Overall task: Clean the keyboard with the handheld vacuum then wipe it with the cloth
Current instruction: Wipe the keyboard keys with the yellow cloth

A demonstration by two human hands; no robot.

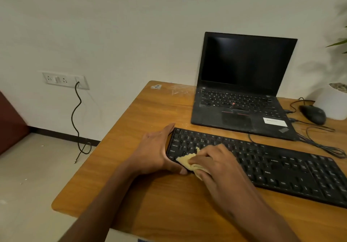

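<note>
A black full-size keyboard (281, 168) lies slanted across the wooden desk (150, 114). My left hand (155, 151) grips the keyboard's left end, fingers along its far corner and thumb at the near edge. My right hand (216, 164) presses a small yellow cloth (185, 160) onto the keys at the lower left of the keyboard; most of the cloth is hidden under the palm. No handheld vacuum is in view.
An open black laptop (242, 95) with a dark screen stands behind the keyboard. A black mouse (313, 114) and cables (323, 144) lie at the right, beside a white plant pot (336, 101). A wall socket (65, 80) with a hanging cord is at the left.
</note>
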